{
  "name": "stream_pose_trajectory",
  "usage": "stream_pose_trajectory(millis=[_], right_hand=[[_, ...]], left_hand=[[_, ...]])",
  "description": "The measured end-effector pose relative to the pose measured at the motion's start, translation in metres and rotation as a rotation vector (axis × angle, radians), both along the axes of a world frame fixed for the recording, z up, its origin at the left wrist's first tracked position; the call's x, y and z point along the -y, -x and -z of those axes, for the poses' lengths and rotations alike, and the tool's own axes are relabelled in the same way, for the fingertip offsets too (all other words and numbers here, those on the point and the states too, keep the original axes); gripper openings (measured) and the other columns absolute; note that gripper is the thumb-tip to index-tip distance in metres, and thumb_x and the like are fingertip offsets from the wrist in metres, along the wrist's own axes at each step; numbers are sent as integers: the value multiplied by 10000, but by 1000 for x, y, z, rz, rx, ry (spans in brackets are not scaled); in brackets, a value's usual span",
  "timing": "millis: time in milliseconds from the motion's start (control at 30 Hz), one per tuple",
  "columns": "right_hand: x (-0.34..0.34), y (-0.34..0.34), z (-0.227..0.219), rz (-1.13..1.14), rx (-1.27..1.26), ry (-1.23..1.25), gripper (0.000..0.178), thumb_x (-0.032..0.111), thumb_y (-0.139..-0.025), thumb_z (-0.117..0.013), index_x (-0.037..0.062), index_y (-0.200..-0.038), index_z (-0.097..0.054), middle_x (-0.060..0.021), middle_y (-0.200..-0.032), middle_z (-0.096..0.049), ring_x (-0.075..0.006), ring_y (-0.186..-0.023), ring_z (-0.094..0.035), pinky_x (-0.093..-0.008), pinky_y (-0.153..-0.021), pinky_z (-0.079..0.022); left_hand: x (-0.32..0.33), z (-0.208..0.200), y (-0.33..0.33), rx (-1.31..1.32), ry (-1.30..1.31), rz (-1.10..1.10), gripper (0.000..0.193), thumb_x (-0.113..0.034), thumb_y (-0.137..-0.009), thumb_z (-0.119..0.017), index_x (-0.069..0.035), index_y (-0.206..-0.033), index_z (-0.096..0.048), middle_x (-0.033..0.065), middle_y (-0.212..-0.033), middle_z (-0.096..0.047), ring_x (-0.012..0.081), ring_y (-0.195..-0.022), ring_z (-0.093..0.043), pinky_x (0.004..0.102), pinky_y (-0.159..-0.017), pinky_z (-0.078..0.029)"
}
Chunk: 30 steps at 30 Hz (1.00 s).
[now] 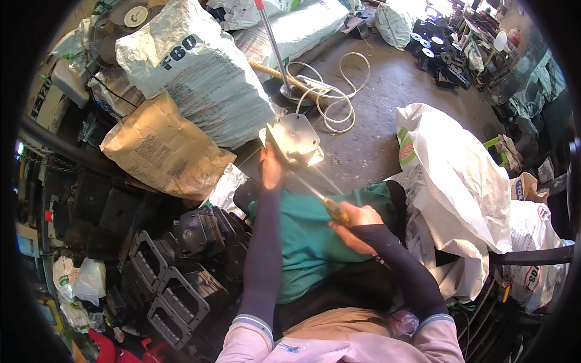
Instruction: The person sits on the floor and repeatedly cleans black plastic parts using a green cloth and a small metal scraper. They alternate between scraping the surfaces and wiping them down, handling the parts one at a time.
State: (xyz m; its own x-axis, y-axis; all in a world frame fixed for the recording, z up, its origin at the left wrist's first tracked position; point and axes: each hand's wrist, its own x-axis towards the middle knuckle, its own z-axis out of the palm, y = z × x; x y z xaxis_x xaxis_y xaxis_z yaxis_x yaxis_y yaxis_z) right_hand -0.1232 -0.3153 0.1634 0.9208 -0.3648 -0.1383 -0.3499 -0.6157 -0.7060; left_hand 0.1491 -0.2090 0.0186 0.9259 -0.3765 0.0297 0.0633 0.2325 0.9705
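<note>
My left hand (270, 169) is closed on the edge of a cream, box-like plastic part (298, 134) with a flat plate and rounded corners, held out above my lap. Some of its fingers are hidden by the part. In my right hand (361, 225) is a screwdriver (334, 209) with a yellow and dark handle, its thin shaft slanting up toward the part's lower side. Glare and blur keep me from telling whether the tip touches. A green cloth (315, 242) covers my lap below both hands.
Black plastic housings (181, 296) with rectangular openings are piled at my left. A brown paper sack (166, 148) and a large white sack (200, 72) stand beyond. Another white sack (454, 175) is at my right. A coiled pale hose (345, 109) lies on the floor ahead.
</note>
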Motion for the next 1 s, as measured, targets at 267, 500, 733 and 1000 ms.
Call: stream_pose_trajectory(millis=[267,500,733,1000], right_hand=[[2,-6,-7,108,-23,-62,353,289,-863,-708,76,-1138,-646,-253,-870,-690,-452,-840,-669,-498,-753,-524],[16,-12,-9,91,-73,70,353,289,-864,-703,70,-1136,-651,-252,-839,-680,-456,-840,-658,-495,-769,-510],[48,-28,7,369,34,-23,326,323,-893,-695,52,-1071,-654,-217,-955,-700,-392,-930,-675,-448,-802,-509],[99,-67,62,321,203,-682,336,123,-890,-707,36,-1181,-564,-61,-938,-624,-144,-767,-613,-300,-616,-517]], left_hand=[[5,-32,26,158,-603,-171,665,-466,-981,-605,99,-1323,-530,252,-1188,-653,350,-1089,-640,395,-958,-478],[16,-10,32,838,-720,-73,680,-131,-773,-740,21,-1385,-485,201,-1227,-548,391,-1133,-513,449,-994,-430],[23,-26,52,1139,-730,-90,562,-2,-704,-623,11,-1263,-572,159,-1123,-577,354,-1042,-540,437,-913,-447],[12,-52,93,1374,-680,62,484,-44,-750,-579,24,-1228,-612,151,-1078,-606,331,-1003,-567,426,-913,-444]])
